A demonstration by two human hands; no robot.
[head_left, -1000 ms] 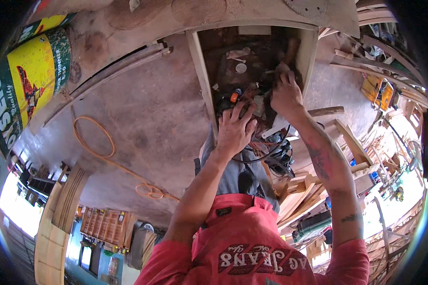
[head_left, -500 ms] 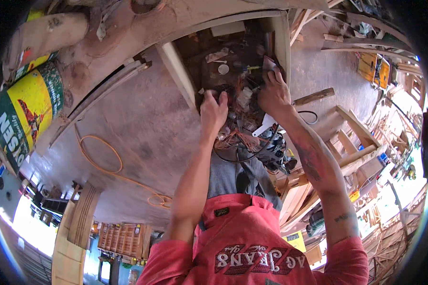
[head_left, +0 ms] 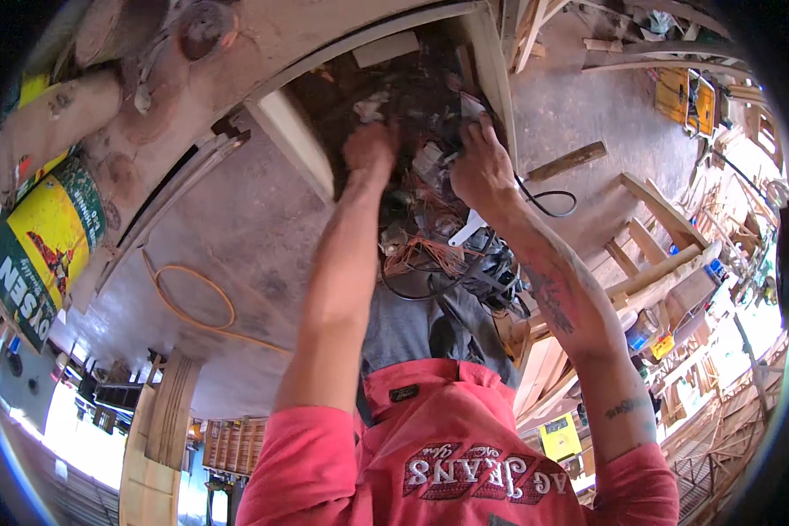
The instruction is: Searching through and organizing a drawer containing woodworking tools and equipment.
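Grey floor [head_left: 263, 219] is spreading out below a dusty worktop [head_left: 280, 39], whose edge is curving across the upper left. At the far left, a yellow and green can [head_left: 44, 250] is showing beside the worktop. Further right, wood strips [head_left: 175, 193] are running along under its edge, and an orange hose [head_left: 203, 329] is lying looped on the floor. Right of the hose, a drawer [head_left: 294, 140] is standing open under the worktop, with dark clutter filling it. Inside, near the drawer's left wall, the left hand [head_left: 371, 149] is keeping its fingers curled just beside a whitish scrap [head_left: 373, 107]; I cannot tell whether it is grasping anything. Copper-coloured wires [head_left: 425, 254] are tangling at the near end of the clutter, a pale block [head_left: 428, 160] is lying between the hands, and a white strip [head_left: 467, 228] is sticking out below the right wrist. By the drawer's right wall, the right hand [head_left: 482, 171] is pointing its fingers forward, their tips meeting a pale piece [head_left: 472, 105]; whether they are gripping or only touching it, I cannot tell. Outside the drawer, a black cable [head_left: 552, 215] is looping near a stick [head_left: 567, 162] on the floor. Beyond, a wooden frame [head_left: 657, 254] and a yellow crate [head_left: 679, 101] are sitting at the right.
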